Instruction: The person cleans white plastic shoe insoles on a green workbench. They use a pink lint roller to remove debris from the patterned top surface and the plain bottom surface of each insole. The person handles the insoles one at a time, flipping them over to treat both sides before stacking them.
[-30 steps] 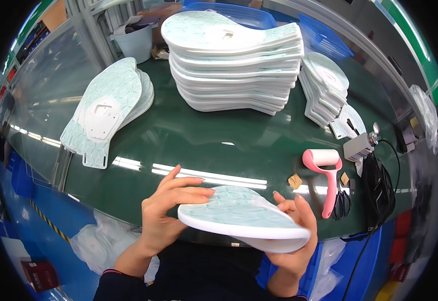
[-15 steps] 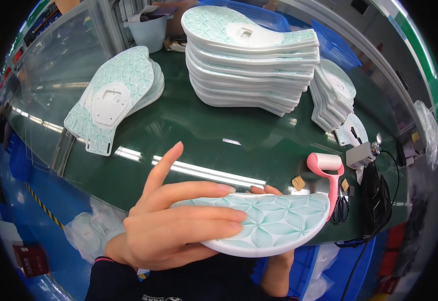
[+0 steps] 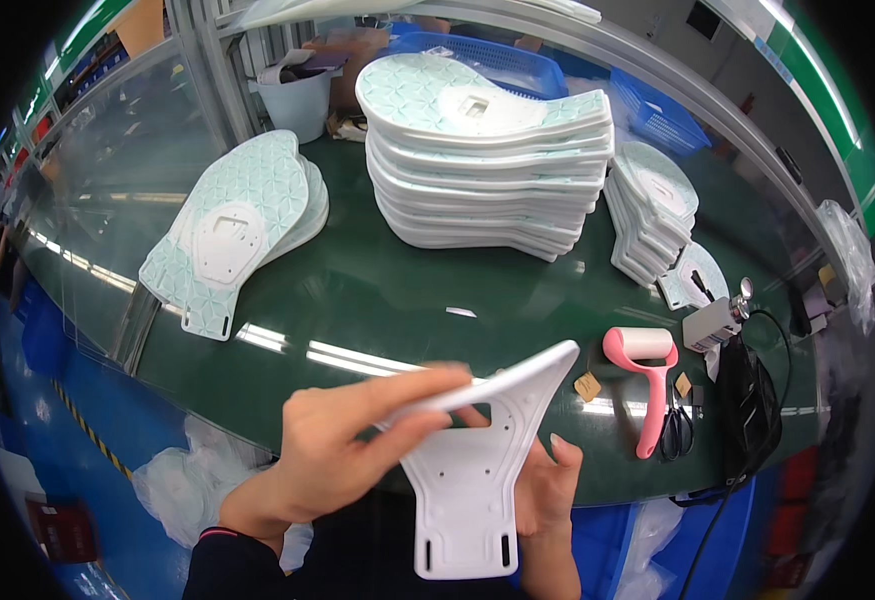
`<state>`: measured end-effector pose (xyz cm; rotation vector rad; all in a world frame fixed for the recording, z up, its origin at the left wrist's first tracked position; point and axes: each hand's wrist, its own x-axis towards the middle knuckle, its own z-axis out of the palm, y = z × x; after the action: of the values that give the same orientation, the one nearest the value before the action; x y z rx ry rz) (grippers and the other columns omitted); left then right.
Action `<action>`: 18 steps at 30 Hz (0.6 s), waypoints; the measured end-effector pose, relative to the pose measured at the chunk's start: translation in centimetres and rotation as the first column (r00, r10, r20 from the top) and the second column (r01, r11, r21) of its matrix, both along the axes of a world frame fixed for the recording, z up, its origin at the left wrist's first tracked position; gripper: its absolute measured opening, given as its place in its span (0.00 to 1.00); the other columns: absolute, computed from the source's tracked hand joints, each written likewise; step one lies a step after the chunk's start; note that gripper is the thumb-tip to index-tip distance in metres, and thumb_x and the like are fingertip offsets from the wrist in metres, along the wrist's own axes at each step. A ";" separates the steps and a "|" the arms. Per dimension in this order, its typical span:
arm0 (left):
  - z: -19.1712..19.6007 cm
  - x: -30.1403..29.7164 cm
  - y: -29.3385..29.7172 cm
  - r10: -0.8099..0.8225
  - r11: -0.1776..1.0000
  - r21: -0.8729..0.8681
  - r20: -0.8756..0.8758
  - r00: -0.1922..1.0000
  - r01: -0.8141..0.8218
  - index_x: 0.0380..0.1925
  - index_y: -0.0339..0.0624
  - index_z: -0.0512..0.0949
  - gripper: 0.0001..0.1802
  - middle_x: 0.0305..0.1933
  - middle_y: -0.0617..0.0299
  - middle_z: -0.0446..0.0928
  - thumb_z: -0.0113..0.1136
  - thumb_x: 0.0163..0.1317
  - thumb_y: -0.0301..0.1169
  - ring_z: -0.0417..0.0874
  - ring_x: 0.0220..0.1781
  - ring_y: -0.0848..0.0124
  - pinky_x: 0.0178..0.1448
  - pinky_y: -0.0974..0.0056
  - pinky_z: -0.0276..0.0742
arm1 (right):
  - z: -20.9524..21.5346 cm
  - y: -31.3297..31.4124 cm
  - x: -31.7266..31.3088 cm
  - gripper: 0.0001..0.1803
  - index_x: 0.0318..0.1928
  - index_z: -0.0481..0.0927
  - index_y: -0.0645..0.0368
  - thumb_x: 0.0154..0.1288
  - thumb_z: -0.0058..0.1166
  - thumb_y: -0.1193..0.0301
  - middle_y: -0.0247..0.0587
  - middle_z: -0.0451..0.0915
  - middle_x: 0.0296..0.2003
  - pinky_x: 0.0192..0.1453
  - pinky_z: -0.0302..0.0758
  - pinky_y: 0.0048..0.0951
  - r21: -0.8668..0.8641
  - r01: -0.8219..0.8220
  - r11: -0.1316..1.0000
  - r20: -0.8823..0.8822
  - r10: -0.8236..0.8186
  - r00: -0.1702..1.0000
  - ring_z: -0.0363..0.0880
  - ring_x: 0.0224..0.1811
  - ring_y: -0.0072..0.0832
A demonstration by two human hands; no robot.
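A curved white plastic panel (image 3: 464, 520) is held tilted above the near table edge, its plain moulded side showing a rectangular opening, small holes and two end slots. My left hand (image 3: 332, 435) is closed on its upper left edge, fingers over the rim. Behind the panel's right side is my right hand (image 3: 545, 490), thumb up and the other fingers partly hidden by the panel; it appears to grip it. Farther off stands a tall stack of similar panels (image 3: 487, 225) with a pale green leaf pattern. A couple more patterned panels (image 3: 257, 175) lie overlapped to the left.
On the right lie a pink-handled lint roller (image 3: 654, 400), black scissors (image 3: 675, 432), small tan pieces (image 3: 587, 387), a grey bottle-like device (image 3: 714, 323) with a cable and a black bag (image 3: 750, 400). Smaller panels (image 3: 647, 215) lean behind. A pale bucket (image 3: 299, 105) and blue baskets (image 3: 657, 115) stand at the back.
The panel has turned from its patterned face to its plain moulded side, with the slotted end now toward me. My left hand has shifted its hold to the edge; my right hand shows more.
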<state>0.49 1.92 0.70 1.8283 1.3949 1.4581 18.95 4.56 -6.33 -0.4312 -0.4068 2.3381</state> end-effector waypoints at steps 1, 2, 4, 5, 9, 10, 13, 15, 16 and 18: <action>-0.1 -0.1 0.4 0.093 0.996 -0.020 0.040 0.995 -0.092 0.41 0.31 0.74 0.13 0.32 0.56 0.80 0.55 0.54 0.22 0.80 0.32 0.75 0.36 0.74 0.73 | -0.1 -0.1 0.1 0.43 0.63 0.49 0.63 0.50 0.52 0.59 0.54 0.50 0.63 0.61 0.61 0.45 -0.077 -0.057 0.995 -0.190 0.042 0.981 0.55 0.64 0.43; 0.0 -0.4 1.0 0.185 0.982 -0.045 0.079 0.979 -0.182 0.44 0.31 0.73 0.15 0.31 0.58 0.79 0.53 0.55 0.21 0.78 0.30 0.78 0.34 0.76 0.72 | -0.1 -0.2 0.2 0.40 0.63 0.50 0.63 0.52 0.52 0.63 0.54 0.50 0.63 0.61 0.61 0.43 -0.001 -0.092 0.996 -0.085 0.091 0.992 0.56 0.63 0.42; -0.3 -2.0 2.5 0.169 0.985 -0.085 0.301 0.939 -0.150 0.50 0.36 0.70 0.19 0.31 0.60 0.79 0.54 0.57 0.21 0.76 0.30 0.81 0.33 0.78 0.71 | -0.3 -0.5 0.5 0.36 0.62 0.51 0.64 0.54 0.52 0.72 0.55 0.51 0.62 0.61 0.63 0.40 0.135 -0.171 0.976 0.137 0.152 0.979 0.59 0.61 0.40; 0.2 -2.6 3.0 0.164 0.986 -0.098 0.354 0.921 -0.138 0.51 0.34 0.69 0.18 0.31 0.63 0.78 0.51 0.59 0.22 0.74 0.29 0.83 0.35 0.79 0.69 | 0.0 -0.6 0.4 0.34 0.62 0.52 0.65 0.54 0.49 0.82 0.55 0.54 0.62 0.60 0.63 0.37 0.135 -0.200 0.971 0.143 0.180 0.973 0.62 0.60 0.38; 2.3 -5.8 4.5 0.118 0.992 -0.021 0.493 0.862 -0.125 0.50 0.34 0.67 0.17 0.33 0.59 0.78 0.49 0.61 0.25 0.76 0.32 0.81 0.36 0.78 0.70 | 0.9 0.2 2.0 0.28 0.57 0.62 0.66 0.56 0.54 0.75 0.45 0.72 0.48 0.55 0.67 0.29 0.337 -0.469 0.816 0.587 0.208 0.782 0.70 0.50 0.26; 2.7 -6.6 5.4 0.114 0.990 0.012 0.505 0.856 -0.139 0.50 0.34 0.67 0.17 0.33 0.59 0.78 0.49 0.61 0.25 0.76 0.32 0.81 0.36 0.77 0.71 | 1.6 1.0 2.3 0.27 0.56 0.63 0.66 0.56 0.55 0.75 0.42 0.74 0.45 0.52 0.69 0.27 0.409 -0.424 0.808 0.615 0.100 0.783 0.73 0.46 0.24; 3.5 -9.3 8.1 0.147 0.982 0.032 0.498 0.855 -0.188 0.50 0.33 0.67 0.17 0.34 0.57 0.78 0.49 0.61 0.26 0.77 0.33 0.79 0.36 0.75 0.72 | 5.4 5.2 1.5 0.24 0.56 0.63 0.66 0.58 0.50 0.77 0.40 0.75 0.40 0.32 0.77 0.22 0.626 -0.108 0.773 0.544 -0.333 0.770 0.77 0.36 0.22; 3.7 -10.7 11.3 0.148 0.981 0.044 0.472 0.869 -0.190 0.50 0.33 0.66 0.17 0.37 0.56 0.77 0.49 0.60 0.26 0.76 0.36 0.77 0.39 0.74 0.72 | 8.4 8.6 0.6 0.23 0.55 0.63 0.65 0.58 0.50 0.77 0.40 0.76 0.40 0.35 0.76 0.21 0.805 0.079 0.588 0.381 -0.615 0.691 0.76 0.36 0.21; 4.0 -11.4 13.0 0.153 0.978 0.063 0.444 0.883 -0.201 0.51 0.32 0.65 0.18 0.38 0.55 0.76 0.49 0.60 0.26 0.76 0.38 0.76 0.41 0.73 0.71 | 9.9 10.4 -0.1 0.22 0.55 0.64 0.66 0.59 0.49 0.76 0.40 0.76 0.39 0.38 0.75 0.20 0.823 0.161 0.544 0.315 -0.674 0.668 0.76 0.37 0.20; 4.2 -12.7 16.7 0.165 0.974 0.051 0.514 0.842 -0.223 0.51 0.31 0.64 0.20 0.43 0.52 0.74 0.49 0.60 0.28 0.74 0.44 0.73 0.46 0.72 0.70 | 12.4 14.5 -1.2 0.23 0.56 0.63 0.68 0.61 0.48 0.72 0.40 0.77 0.36 0.41 0.73 0.19 0.877 0.199 0.437 0.235 -0.753 0.615 0.75 0.35 0.18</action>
<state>-12.25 18.63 4.94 1.2368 1.2670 1.9760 17.72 19.06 6.06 -0.7278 -1.3601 1.1280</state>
